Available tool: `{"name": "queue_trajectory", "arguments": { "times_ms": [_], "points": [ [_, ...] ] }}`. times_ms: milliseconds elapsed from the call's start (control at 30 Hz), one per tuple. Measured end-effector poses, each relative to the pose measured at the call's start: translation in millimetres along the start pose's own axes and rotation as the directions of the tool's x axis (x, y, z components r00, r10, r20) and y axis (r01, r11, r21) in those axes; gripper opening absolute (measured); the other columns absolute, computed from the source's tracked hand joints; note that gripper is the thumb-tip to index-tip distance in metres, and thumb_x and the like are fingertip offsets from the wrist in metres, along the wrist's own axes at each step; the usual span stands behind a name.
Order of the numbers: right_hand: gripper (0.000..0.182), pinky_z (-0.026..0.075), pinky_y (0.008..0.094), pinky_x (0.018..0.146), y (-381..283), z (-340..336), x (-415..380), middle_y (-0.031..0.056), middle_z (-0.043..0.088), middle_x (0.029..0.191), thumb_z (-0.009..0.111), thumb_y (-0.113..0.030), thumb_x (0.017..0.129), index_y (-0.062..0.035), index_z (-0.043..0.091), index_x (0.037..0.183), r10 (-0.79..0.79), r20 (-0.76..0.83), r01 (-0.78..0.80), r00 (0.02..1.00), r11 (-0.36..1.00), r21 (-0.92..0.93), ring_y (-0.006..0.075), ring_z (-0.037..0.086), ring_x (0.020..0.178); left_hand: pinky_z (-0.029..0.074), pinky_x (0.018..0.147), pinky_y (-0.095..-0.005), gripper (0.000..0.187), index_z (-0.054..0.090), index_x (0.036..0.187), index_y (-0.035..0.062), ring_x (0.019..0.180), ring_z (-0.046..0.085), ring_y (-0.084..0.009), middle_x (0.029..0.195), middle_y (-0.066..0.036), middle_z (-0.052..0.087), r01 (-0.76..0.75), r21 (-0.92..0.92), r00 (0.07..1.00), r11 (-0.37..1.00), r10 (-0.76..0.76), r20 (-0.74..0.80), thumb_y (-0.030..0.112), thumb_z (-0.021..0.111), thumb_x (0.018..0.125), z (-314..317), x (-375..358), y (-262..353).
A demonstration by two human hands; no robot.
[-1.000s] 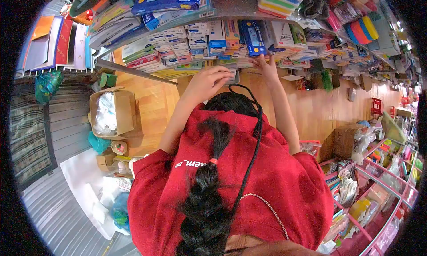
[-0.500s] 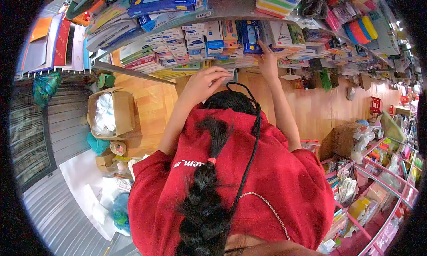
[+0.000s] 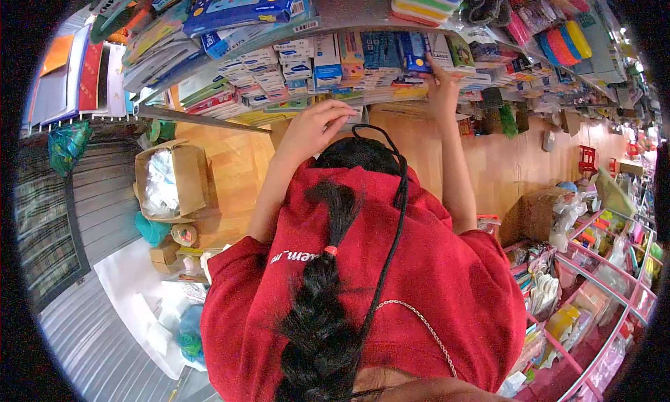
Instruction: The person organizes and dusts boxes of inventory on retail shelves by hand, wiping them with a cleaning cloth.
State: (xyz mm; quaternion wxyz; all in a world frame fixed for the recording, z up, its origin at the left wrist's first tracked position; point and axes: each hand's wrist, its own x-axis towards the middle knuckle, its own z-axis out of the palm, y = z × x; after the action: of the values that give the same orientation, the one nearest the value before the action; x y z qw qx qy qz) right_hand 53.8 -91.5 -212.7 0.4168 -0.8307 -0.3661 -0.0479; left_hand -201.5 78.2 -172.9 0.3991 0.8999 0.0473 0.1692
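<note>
My right hand [image 3: 443, 91] reaches up to the shelf, its fingers gripping the lower right edge of a blue box [image 3: 414, 51] with a printed front. Left of that box stand darker blue packs [image 3: 380, 49], and a white pack marked CLASSIC [image 3: 441, 51] is to its right. In front of the shelf edge hovers my left hand [image 3: 314, 130]. Its fingers are loosely bent, a gap shows between them and the thumb, and I see nothing held.
Stacks of small white boxes [image 3: 295, 56] fill the shelf's left part. Above them lies a large blue pack [image 3: 241, 8] on the upper shelf [image 3: 349, 15]. An open carton [image 3: 192, 179] sits on the floor at left. Pink-edged racks [image 3: 593, 283] stand at lower right.
My right hand and the blue box have shifted right along the shelf, exposing the darker blue packs. My left hand stays almost in place. The view has shifted slightly.
</note>
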Motion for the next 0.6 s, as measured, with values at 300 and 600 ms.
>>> {"name": "queue_trajectory", "arguments": {
  "times_ms": [300,600],
  "points": [
    [0.041,0.048,0.0357,0.079,61.9,-24.4,53.5,0.0182,0.064,0.102,0.062,-0.009,0.083,-0.014,0.057,0.124,-0.048,0.148,0.07,0.988,0.986,-0.15,0.0263,0.063,0.086,0.049,0.076,-0.0354,0.018,0.065,0.101,0.0106,0.091,0.061,-0.0264,0.102,-0.005,0.063,0.052,0.025,0.997,0.998,-0.051,-0.065,0.016,0.054,0.088,3.8,-1.4,6.3],
    [0.05,0.046,0.0437,0.082,58.6,-25.0,45.1,0.02,0.058,0.112,0.06,-0.001,0.079,-0.0174,0.055,0.126,-0.25,0.049,0.253,0.967,0.912,-0.324,0.0367,0.055,0.101,0.049,0.077,-0.035,0.019,0.066,0.102,0.011,0.091,0.061,-0.0258,0.101,-0.005,0.063,0.078,0.061,0.991,0.995,-0.07,-0.118,0.017,0.055,0.088,1.4,-4.8,14.5]
  ]
}}
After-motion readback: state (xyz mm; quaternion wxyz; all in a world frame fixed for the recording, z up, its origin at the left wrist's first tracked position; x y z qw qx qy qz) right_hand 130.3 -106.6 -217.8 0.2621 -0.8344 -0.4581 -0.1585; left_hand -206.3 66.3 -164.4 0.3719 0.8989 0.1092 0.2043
